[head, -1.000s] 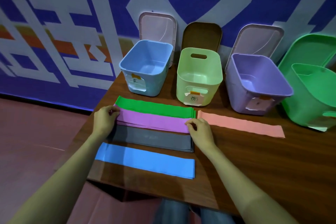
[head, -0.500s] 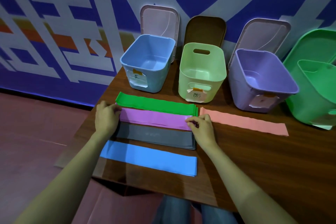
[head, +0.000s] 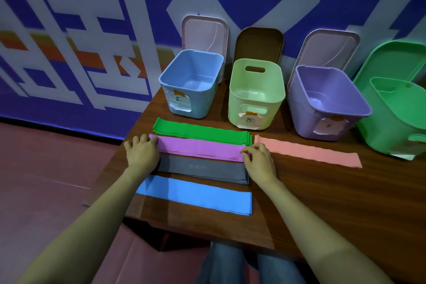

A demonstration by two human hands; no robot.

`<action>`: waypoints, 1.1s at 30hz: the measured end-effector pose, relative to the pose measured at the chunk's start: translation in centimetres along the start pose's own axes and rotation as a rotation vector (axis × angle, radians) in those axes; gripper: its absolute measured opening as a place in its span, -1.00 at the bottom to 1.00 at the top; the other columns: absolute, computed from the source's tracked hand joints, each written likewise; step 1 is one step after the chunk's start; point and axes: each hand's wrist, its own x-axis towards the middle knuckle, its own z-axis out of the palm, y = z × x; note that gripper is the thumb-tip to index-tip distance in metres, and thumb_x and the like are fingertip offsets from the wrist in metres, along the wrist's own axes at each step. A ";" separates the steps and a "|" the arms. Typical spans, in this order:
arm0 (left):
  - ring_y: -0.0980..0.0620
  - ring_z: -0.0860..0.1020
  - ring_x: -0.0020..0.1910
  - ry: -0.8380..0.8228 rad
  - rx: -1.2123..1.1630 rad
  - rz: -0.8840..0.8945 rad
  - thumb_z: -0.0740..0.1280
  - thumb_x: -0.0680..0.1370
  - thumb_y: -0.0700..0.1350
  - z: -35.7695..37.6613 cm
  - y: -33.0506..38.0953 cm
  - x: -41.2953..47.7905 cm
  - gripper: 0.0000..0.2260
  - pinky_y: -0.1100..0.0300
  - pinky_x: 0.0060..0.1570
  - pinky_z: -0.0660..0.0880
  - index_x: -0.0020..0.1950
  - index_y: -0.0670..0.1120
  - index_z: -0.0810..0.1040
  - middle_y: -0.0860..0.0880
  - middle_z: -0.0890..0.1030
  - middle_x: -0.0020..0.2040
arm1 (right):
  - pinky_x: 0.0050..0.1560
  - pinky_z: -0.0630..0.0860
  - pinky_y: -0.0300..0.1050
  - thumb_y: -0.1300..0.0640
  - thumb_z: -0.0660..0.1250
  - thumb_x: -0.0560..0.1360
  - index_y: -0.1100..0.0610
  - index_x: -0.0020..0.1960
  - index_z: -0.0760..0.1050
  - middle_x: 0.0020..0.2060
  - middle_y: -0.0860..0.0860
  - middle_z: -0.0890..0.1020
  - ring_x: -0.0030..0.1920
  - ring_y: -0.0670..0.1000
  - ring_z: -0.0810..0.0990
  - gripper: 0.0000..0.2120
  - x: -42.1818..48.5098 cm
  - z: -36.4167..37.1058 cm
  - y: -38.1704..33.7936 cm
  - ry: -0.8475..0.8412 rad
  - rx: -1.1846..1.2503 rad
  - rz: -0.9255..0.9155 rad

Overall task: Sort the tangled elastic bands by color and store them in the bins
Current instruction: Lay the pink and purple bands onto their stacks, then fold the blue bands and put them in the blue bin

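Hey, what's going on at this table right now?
A person is handling the stack of flat purple elastic bands: the left hand grips its left end and the right hand pinches its right end. It lies on the wooden table between the green bands and grey bands, with blue bands nearest and pink bands to the right. The blue plastic bin, pale green bin and purple bin behind show no bands inside.
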 end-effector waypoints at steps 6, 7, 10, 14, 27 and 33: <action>-0.22 0.29 0.32 -0.024 -0.078 -0.019 0.13 0.61 -0.08 -2.0 0.7 -0.9 -0.66 -0.14 0.30 0.15 0.36 -0.10 0.39 -0.20 0.41 0.30 | 0.24 0.36 -0.06 0.08 0.21 0.57 0.08 0.25 0.47 0.24 0.07 0.38 0.27 0.08 0.35 -0.73 -1.1 -1.6 -1.5 -0.028 -0.035 -0.047; -0.22 0.27 0.33 0.002 -0.105 -0.006 0.14 0.60 -0.08 -2.2 0.9 -1.4 -0.67 -0.13 0.30 0.15 0.35 -0.10 0.40 -0.19 0.38 0.33 | 0.25 0.36 -0.08 0.09 0.22 0.57 0.08 0.25 0.46 0.24 0.06 0.39 0.27 0.07 0.34 -0.73 -1.5 -1.7 -1.7 -0.024 -0.025 -0.064; -0.18 0.27 0.35 0.034 -0.191 0.039 0.19 0.59 -0.07 -2.6 2.0 -3.4 -0.69 -0.08 0.29 0.17 0.32 -0.07 0.44 -0.16 0.36 0.36 | 0.27 0.35 -0.10 0.10 0.24 0.56 0.08 0.23 0.46 0.23 0.04 0.39 0.29 0.04 0.32 -0.74 -2.8 -1.9 -2.1 -0.028 -0.020 -0.097; -0.21 0.32 0.29 0.058 -0.324 0.021 0.26 0.55 -0.13 -2.3 3.2 -7.1 -0.73 -0.06 0.21 0.23 0.24 -0.10 0.52 -0.16 0.43 0.29 | 0.26 0.33 -0.11 0.11 0.25 0.55 0.11 0.20 0.48 0.16 0.03 0.43 0.25 0.03 0.33 -0.76 -5.4 -1.2 -2.8 -0.002 0.034 -0.175; -0.35 0.36 0.20 0.194 -0.500 -0.371 0.30 0.49 -0.28 0.3 -1.3 -13.1 -0.66 -0.15 0.15 0.29 0.26 -0.31 0.44 -0.34 0.40 0.25 | -0.03 0.49 -0.01 0.23 0.38 0.42 0.13 -0.11 0.55 -0.16 0.01 0.54 -0.05 0.10 0.50 -0.94 -11.6 3.4 -1.7 0.128 -0.029 -0.394; -0.29 0.23 0.33 -0.038 -0.531 -0.577 0.32 0.52 -0.05 -0.7 -1.4 -11.6 -0.55 -0.07 0.31 0.18 0.31 -0.28 0.35 -0.31 0.31 0.33 | 0.04 0.42 -0.06 0.24 0.37 0.43 0.09 -0.07 0.59 -0.11 -0.03 0.56 0.01 0.01 0.45 -0.89 -12.7 3.6 -0.1 0.194 0.014 -0.304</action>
